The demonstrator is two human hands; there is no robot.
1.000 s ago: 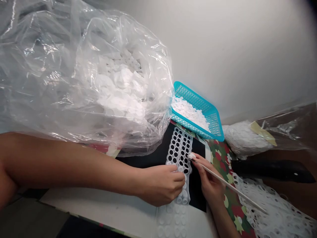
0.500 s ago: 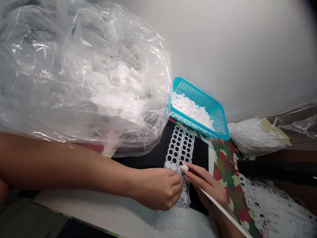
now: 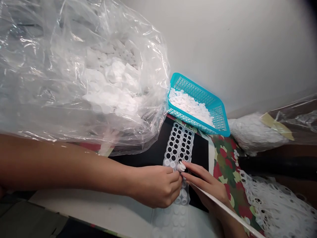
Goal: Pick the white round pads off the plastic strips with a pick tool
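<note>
One perforated strip (image 3: 178, 145), long axis forward

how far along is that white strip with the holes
Done: the near rows of the perforated white strip look plugged with white discs. In hand: the left hand pinches the strip there, and the right hand's fingertips work where the plugged rows end. Left: most far rows show dark open holes, and the teal basket holds a heap of discs.

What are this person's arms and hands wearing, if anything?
The left arm and left hand are bare, as are the right hand and right forearm: no sleeves, gloves, watch or bracelet show in view.
</note>
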